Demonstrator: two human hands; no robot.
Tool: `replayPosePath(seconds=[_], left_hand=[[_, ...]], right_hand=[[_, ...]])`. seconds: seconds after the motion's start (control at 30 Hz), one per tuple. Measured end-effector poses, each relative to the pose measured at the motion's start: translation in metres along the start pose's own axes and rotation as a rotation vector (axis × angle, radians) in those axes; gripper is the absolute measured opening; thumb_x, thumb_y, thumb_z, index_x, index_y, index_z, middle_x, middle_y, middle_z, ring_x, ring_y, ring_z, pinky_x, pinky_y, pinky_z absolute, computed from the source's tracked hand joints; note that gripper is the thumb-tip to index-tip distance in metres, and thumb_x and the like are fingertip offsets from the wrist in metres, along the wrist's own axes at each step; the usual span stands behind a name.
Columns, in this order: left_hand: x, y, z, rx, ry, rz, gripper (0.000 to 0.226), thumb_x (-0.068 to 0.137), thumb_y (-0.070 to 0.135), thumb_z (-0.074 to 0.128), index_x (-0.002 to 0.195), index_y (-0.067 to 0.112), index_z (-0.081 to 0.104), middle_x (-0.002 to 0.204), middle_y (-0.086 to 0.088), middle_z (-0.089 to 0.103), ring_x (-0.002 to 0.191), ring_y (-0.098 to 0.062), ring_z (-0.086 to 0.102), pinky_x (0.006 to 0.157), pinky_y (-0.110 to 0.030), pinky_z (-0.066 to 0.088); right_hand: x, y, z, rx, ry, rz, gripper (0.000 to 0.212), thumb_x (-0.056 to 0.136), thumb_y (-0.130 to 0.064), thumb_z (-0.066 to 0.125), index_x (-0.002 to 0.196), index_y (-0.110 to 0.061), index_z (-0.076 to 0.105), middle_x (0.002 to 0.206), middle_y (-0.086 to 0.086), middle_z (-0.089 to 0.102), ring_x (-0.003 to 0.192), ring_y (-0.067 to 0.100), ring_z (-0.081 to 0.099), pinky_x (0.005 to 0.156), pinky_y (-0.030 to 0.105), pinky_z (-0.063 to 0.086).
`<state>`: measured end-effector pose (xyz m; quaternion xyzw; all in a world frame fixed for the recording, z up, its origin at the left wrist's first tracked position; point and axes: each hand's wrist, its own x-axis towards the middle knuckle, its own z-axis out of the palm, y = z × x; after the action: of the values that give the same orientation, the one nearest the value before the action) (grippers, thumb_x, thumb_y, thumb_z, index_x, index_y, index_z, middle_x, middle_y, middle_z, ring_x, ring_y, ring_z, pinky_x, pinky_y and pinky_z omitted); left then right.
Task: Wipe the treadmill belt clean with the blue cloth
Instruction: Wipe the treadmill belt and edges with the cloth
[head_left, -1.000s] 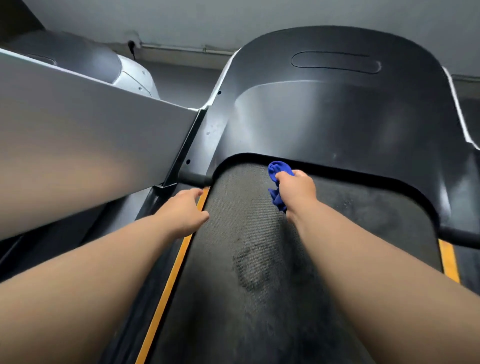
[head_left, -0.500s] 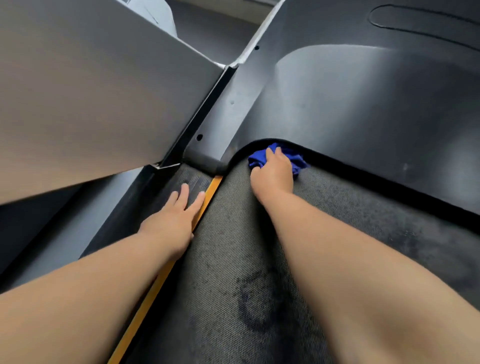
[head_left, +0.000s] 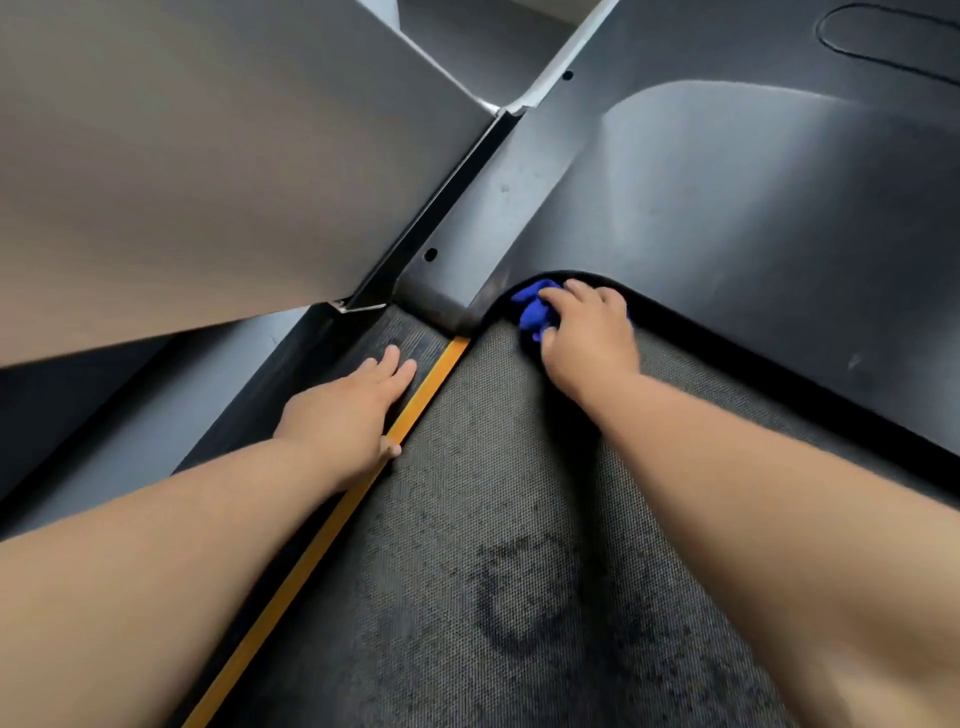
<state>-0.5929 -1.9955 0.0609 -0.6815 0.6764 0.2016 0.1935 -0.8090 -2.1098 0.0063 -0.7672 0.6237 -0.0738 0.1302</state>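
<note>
Grey woven treadmill belt (head_left: 519, 467) filling the near ground, marked by a dark ring-shaped stain (head_left: 519, 597) well to the right of the orange strip (head_left: 322, 535) that borders the belt's left edge. Two bare forearms reaching forward from the bottom corners, one on each side of the orange strip. Farther along, left hand (head_left: 348, 410) laid flat and relaxed, fingers straight and close together, holding nothing, palm down on the black ribbed side rail (head_left: 402, 332) just left of the orange strip, thumb lying against the strip itself. Beyond that, right hand (head_left: 587, 338) to the right of the orange strip's far end, fingers curled down over the bunched blue cloth (head_left: 535, 312), gripping it and pressing it onto the belt. Blue cloth tucked into the belt's far left corner, touching the dark curved gap where the belt runs under the black motor cover (head_left: 727, 208), with most of its bulk showing left of the knuckles. Motor cover rising smooth and dusty behind the hand, two small round holes along its left flank. Farthest on the left of the orange strip, a large slanted grey panel (head_left: 208, 156) meeting the cover at a narrow black seam.
</note>
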Motion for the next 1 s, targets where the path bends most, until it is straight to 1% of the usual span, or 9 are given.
replayPosePath(seconds=[0.13, 0.23, 0.33, 0.47, 0.53, 0.67, 0.8, 0.87, 1.0], left_hand=[[0.002, -0.001, 0.001, -0.016, -0.005, -0.011, 0.096, 0.084, 0.042, 0.066, 0.149, 0.035, -0.003, 0.158, 0.011, -0.008, 0.142, -0.014, 0.025, 0.092, -0.042, 0.050], [0.002, -0.003, 0.001, -0.029, -0.006, -0.011, 0.096, 0.083, 0.044, 0.066, 0.149, 0.036, -0.003, 0.159, 0.012, -0.007, 0.141, -0.015, 0.027, 0.095, -0.043, 0.048], [0.004, -0.005, 0.002, -0.051, -0.023, -0.007, 0.096, 0.083, 0.043, 0.066, 0.149, 0.037, -0.003, 0.159, 0.010, -0.007, 0.141, -0.017, 0.029, 0.096, -0.044, 0.047], [0.004, -0.006, 0.006, -0.063, -0.026, 0.004, 0.097, 0.084, 0.040, 0.067, 0.149, 0.037, -0.005, 0.159, 0.009, -0.009, 0.142, -0.017, 0.024, 0.098, -0.042, 0.046], [0.003, -0.006, 0.005, -0.057, -0.043, 0.030, 0.094, 0.086, 0.037, 0.064, 0.149, 0.035, -0.006, 0.158, 0.008, -0.012, 0.143, -0.018, 0.021, 0.100, -0.041, 0.044], [0.003, -0.016, 0.001, -0.067, -0.092, 0.094, 0.089, 0.090, 0.025, 0.061, 0.150, 0.033, -0.005, 0.157, 0.011, -0.017, 0.145, -0.012, 0.008, 0.110, -0.035, 0.030], [0.003, -0.019, -0.003, -0.059, -0.143, 0.127, 0.089, 0.090, 0.015, 0.057, 0.150, 0.028, -0.008, 0.156, 0.009, -0.022, 0.146, -0.012, 0.001, 0.114, -0.034, 0.025], [0.003, -0.016, -0.006, -0.069, -0.177, 0.127, 0.092, 0.088, 0.010, 0.056, 0.150, 0.029, -0.009, 0.155, 0.009, -0.024, 0.146, -0.013, 0.001, 0.113, -0.034, 0.028], [-0.002, -0.006, -0.007, -0.045, -0.134, 0.081, 0.088, 0.085, 0.008, 0.048, 0.151, 0.026, -0.006, 0.157, 0.008, -0.020, 0.146, -0.013, 0.003, 0.106, -0.033, 0.035]], right_hand=[[-0.029, -0.027, 0.010, 0.074, -0.048, -0.045, 0.028, 0.077, -0.033, 0.057, 0.099, -0.018, 0.065, 0.113, 0.001, 0.060, 0.105, 0.031, 0.047, 0.090, 0.038, 0.042], [-0.087, -0.047, 0.020, 0.127, -0.315, -0.391, 0.027, 0.070, -0.041, 0.058, 0.082, -0.017, 0.064, 0.092, 0.002, 0.060, 0.087, 0.028, 0.050, 0.079, 0.041, 0.047], [-0.106, -0.045, 0.013, 0.095, -0.324, -0.583, 0.029, 0.070, -0.039, 0.066, 0.084, -0.014, 0.062, 0.092, 0.007, 0.058, 0.085, 0.029, 0.051, 0.078, 0.038, 0.048], [-0.022, -0.009, 0.002, -0.002, 0.087, 0.003, 0.032, 0.082, -0.023, 0.056, 0.111, -0.011, 0.060, 0.114, 0.017, 0.055, 0.104, 0.036, 0.050, 0.091, 0.037, 0.035], [-0.008, -0.005, 0.003, 0.026, 0.100, 0.105, 0.036, 0.085, -0.021, 0.054, 0.119, -0.010, 0.059, 0.122, 0.018, 0.050, 0.109, 0.037, 0.047, 0.096, 0.035, 0.034], [-0.077, -0.054, 0.030, 0.146, -0.081, -0.294, 0.025, 0.071, -0.017, 0.053, 0.091, -0.009, 0.066, 0.098, 0.015, 0.055, 0.089, 0.036, 0.051, 0.075, 0.036, 0.047], [-0.135, -0.054, 0.036, 0.187, -0.307, -0.743, 0.036, 0.077, -0.027, 0.039, 0.095, -0.015, 0.068, 0.092, 0.008, 0.058, 0.078, 0.030, 0.053, 0.067, 0.034, 0.048], [-0.101, -0.034, 0.024, 0.099, -0.169, -0.618, 0.034, 0.079, -0.028, 0.038, 0.092, -0.015, 0.067, 0.090, 0.011, 0.058, 0.077, 0.032, 0.053, 0.064, 0.036, 0.048], [-0.031, 0.017, -0.003, -0.072, 0.040, 0.069, 0.034, 0.081, -0.011, 0.047, 0.113, -0.008, 0.058, 0.123, 0.020, 0.046, 0.101, 0.040, 0.044, 0.082, 0.040, 0.040]])
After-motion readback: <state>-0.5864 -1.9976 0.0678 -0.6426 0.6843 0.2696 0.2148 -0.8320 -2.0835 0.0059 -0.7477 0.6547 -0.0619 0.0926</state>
